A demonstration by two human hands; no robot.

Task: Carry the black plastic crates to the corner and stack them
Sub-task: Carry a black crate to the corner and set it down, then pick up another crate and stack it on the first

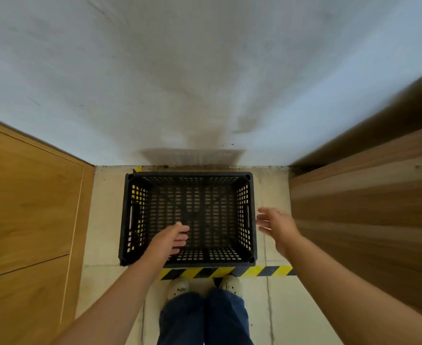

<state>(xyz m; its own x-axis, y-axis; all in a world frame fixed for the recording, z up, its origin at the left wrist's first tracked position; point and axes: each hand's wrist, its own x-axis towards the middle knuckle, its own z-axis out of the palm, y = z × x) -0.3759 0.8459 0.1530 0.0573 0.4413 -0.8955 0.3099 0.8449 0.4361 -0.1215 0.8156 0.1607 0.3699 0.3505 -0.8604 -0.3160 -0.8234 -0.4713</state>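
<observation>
A black perforated plastic crate (245,215) stands on the pale tiled floor against the white wall, directly in front of my feet. It is empty and its open top faces me. My left hand (171,239) hovers over the crate's near left part with relaxed fingers, holding nothing. My right hand (276,224) hangs just outside the crate's right wall, fingers spread and loose, also empty. Neither hand touches the crate as far as I can tell.
A wooden cabinet (28,202) bounds the spot on the left and a wooden panel (364,212) on the right. Yellow-black hazard tape (254,271) runs along the floor between the crate and my shoes (178,288).
</observation>
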